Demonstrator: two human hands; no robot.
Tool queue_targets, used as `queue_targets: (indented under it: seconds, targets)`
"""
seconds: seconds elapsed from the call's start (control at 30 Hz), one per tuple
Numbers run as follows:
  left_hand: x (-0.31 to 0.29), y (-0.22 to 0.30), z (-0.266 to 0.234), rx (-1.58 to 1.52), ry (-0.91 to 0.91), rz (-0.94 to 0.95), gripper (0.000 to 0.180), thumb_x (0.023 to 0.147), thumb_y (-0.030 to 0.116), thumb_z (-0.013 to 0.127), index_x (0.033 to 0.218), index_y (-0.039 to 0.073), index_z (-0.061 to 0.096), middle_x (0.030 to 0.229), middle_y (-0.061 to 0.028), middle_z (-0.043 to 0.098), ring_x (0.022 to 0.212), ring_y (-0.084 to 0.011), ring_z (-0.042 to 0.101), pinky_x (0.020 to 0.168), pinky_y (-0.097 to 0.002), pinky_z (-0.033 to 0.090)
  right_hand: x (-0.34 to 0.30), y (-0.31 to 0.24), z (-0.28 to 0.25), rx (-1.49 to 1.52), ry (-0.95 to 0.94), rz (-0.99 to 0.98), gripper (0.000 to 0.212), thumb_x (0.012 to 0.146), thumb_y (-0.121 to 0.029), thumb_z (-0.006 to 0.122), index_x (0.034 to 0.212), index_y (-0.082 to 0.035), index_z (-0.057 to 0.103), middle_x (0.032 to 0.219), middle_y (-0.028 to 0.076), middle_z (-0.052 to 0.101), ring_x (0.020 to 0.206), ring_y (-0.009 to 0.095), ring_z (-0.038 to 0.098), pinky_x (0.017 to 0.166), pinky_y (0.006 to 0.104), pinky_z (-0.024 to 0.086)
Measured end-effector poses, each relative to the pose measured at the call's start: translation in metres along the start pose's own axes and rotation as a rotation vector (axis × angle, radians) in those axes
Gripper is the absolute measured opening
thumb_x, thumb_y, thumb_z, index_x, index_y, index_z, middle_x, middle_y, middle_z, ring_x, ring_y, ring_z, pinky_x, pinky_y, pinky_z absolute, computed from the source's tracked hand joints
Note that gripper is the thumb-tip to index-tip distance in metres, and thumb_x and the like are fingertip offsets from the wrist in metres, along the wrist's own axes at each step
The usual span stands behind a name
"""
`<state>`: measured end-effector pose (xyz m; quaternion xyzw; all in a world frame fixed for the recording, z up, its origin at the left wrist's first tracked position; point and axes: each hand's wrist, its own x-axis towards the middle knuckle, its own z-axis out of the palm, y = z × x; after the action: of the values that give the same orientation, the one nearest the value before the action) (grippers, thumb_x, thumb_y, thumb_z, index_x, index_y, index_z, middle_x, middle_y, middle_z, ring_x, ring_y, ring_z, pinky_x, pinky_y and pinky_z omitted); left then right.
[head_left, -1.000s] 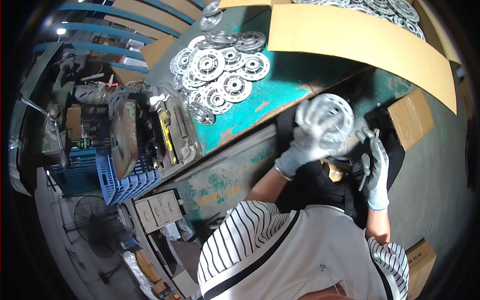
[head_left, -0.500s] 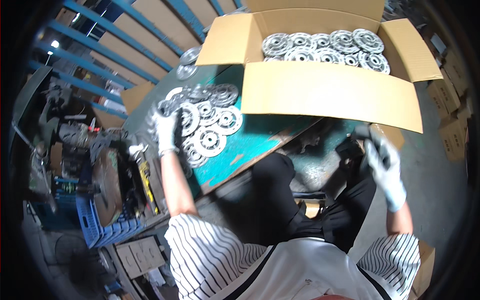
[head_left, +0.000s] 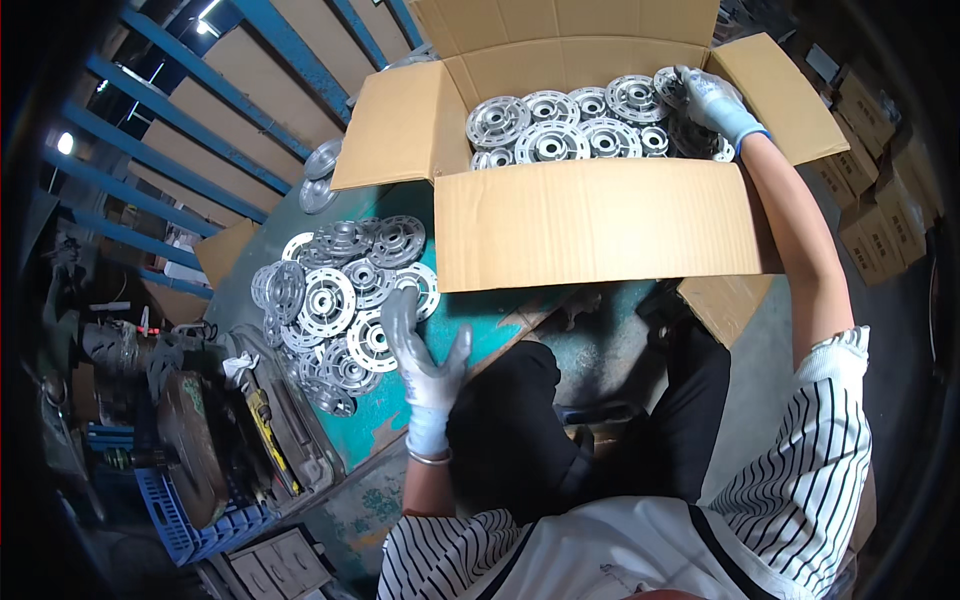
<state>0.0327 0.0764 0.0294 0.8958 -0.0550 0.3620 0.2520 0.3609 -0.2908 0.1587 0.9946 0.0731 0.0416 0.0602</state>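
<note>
At one o'clock, my right hand [head_left: 712, 100] rests on discs inside the cardboard box [head_left: 590, 235]; grip unclear.
My left hand [head_left: 425, 360] hovers open, holding nothing, beside the metal discs [head_left: 335, 300] at nine o'clock.

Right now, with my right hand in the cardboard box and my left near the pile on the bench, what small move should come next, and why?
Probably close the right hand on the round grey metal disc under it and lift. That gloved hand already rests on the discs at the right end of the open brown cardboard box, while the left hand is open and empty beside the loose disc pile on the green bench.
</note>
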Motion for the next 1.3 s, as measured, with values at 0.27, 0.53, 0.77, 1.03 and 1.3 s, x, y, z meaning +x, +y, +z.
queue_targets:
  seconds: [0.27,0.53,0.77,1.03,1.3]
  targets:
    - [-0.021,0.058,0.016,-0.164,-0.068,-0.121,0.076,0.079,0.007,0.072,0.139,0.005,0.027,0.133,-0.0205,0.046,0.122,-0.0416,0.046,0.093,-0.0452,0.046,0.009,0.015,0.019,-0.052,-0.039,-0.042,0.074,0.078,-0.017,0.061,0.144,-0.01,0.027,0.139,0.016,0.045,0.121,0.031,0.051,0.096,0.0406,0.046]
    - [-0.04,0.114,0.015,-0.978,-0.122,-0.583,0.053,0.091,0.0,0.049,0.14,-0.001,0.029,0.145,-0.0151,0.031,0.133,-0.0273,0.035,0.106,-0.042,0.037,-0.16,-0.019,-0.042,1.759,0.658,-0.269,0.039,0.091,-0.028,0.062,0.123,-0.008,0.056,0.108,-0.003,0.061,0.079,0.002,0.05,0.068,0.0152,0.04]
    - [-0.076,0.153,0.043,-2.504,-0.262,-1.206,0.086,0.089,0.071,0.025,0.146,0.007,0.024,0.146,-0.0137,0.034,0.132,-0.0289,0.037,0.11,-0.0495,0.027,-0.33,-0.046,0.037,2.031,-0.536,0.123,0.027,0.093,-0.03,0.056,0.104,-0.005,0.059,0.052,-0.005,0.043,0.037,0.003,0.029,0.036,0.0192,0.021]
    - [-0.069,0.185,0.048,-2.32,-0.465,-1.286,0.085,0.088,0.07,0.031,0.143,0.006,0.031,0.138,-0.018,0.043,0.124,-0.0371,0.046,0.101,-0.0589,0.039,-0.383,-0.066,0.085,1.96,-0.411,0.435,0.033,0.089,-0.022,0.064,0.114,0.0,0.061,0.062,-0.003,0.055,0.04,0.002,0.035,0.037,0.0171,0.025]
    - [-0.062,0.19,0.047,-2.156,-0.49,-1.357,0.083,0.088,0.07,0.031,0.141,0.006,0.033,0.131,-0.0187,0.049,0.113,-0.0365,0.056,0.09,-0.0543,0.051,-0.383,-0.056,0.066,1.985,-0.357,0.376,0.033,0.09,-0.024,0.062,0.111,0.001,0.062,0.063,-0.001,0.055,0.04,0.002,0.035,0.037,0.0181,0.024]
